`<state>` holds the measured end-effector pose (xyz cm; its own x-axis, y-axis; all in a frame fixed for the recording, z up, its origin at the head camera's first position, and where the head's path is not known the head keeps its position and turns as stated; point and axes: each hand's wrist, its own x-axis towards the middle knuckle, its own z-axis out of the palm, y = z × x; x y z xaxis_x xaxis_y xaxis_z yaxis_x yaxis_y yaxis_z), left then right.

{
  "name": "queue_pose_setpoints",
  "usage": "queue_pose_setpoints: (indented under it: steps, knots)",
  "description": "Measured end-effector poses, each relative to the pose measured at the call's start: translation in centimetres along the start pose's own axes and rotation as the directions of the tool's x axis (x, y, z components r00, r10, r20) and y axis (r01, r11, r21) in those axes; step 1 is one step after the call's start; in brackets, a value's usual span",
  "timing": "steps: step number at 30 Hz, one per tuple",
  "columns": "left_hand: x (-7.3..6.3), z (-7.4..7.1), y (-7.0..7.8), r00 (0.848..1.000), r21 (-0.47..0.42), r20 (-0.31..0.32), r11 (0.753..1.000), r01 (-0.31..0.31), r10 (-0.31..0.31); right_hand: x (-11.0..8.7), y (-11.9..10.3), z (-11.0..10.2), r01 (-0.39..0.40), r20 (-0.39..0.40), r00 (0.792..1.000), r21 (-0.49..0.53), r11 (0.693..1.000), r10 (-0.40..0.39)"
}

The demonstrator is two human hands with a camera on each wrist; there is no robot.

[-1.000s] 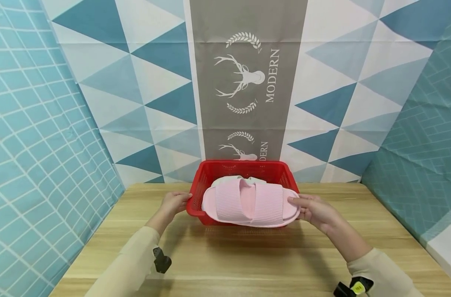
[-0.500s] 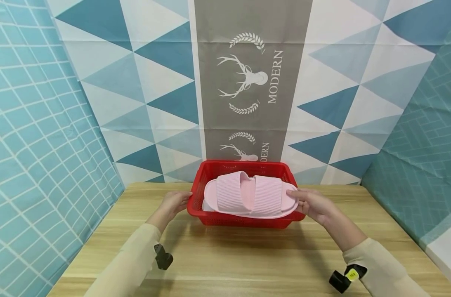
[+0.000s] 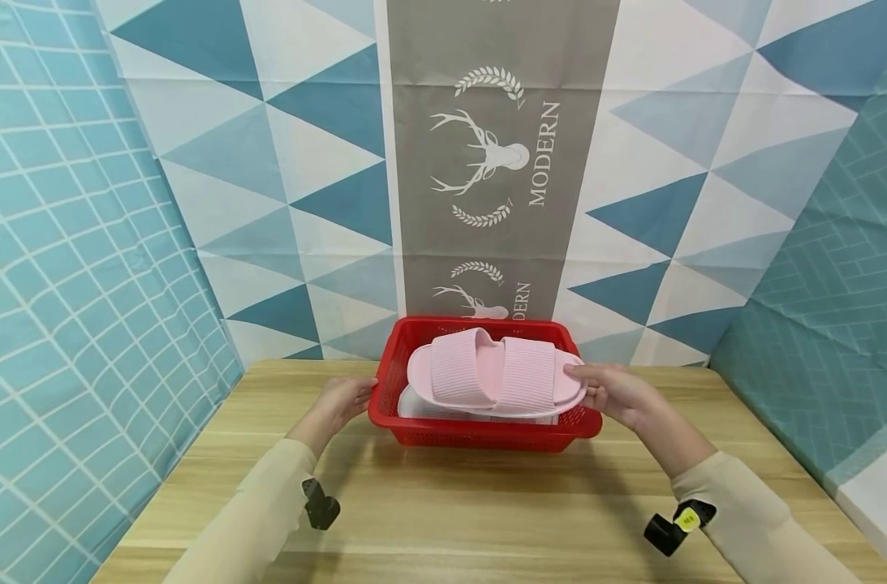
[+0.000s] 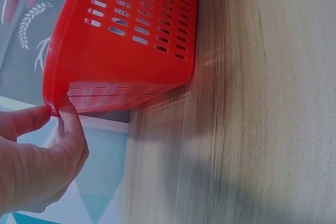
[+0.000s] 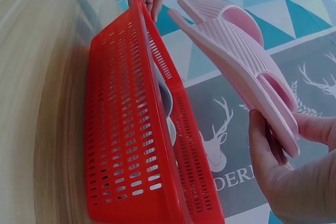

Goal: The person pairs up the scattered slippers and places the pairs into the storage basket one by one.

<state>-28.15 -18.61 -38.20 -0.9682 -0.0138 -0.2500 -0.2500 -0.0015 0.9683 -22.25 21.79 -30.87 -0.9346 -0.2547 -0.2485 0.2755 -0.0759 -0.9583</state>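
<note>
In the head view a pink slipper (image 3: 528,375) with two broad ribbed bands lies level above the red plastic basket (image 3: 480,436). My right hand (image 3: 622,396) pinches its right end, thumb on top and fingers beneath. The right wrist view shows that slipper (image 5: 231,45) raised over the basket's opening, apart from the rim. At the basket's left side, my left hand (image 3: 339,401) grips the rim between thumb and fingers, also seen on the basket wall (image 4: 110,61) in the left wrist view. Inside lies a white item (image 3: 428,408), mostly hidden under the slipper.
The basket stands on a wooden table (image 3: 443,519), near its back edge. Behind rises a patterned wall covering (image 3: 487,235) with triangles and deer heads. Blue tiled sheeting (image 3: 71,259) hangs on the left, green sheeting (image 3: 830,324) on the right. Each wrist wears a black camera (image 3: 320,504).
My right hand has raised the pink slipper and moved it back, from over the basket's front rim to above its opening. More of the white item shows beneath. My left hand stays on the rim.
</note>
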Motion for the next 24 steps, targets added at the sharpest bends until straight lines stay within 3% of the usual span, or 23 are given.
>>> queue_pose_setpoints:
  steps: [11,18,24]
  knots:
    - [-0.1,-0.1,0.0,1.000,0.008,0.029,1.000,-0.005,0.005,0.9,-0.3,-0.1,-0.012,-0.007,1.000,0.020,1.000,0.012]
    - [0.0,0.0,-0.2,0.999,0.103,0.033,0.994,-0.031,0.028,1.6,-0.7,-0.2,-0.036,-0.029,0.999,0.033,0.999,0.037]
    - [0.1,-0.1,-0.3,0.999,0.111,0.046,0.994,-0.025,0.020,2.4,-1.1,-0.3,-0.054,-0.034,0.998,0.040,0.998,0.055]
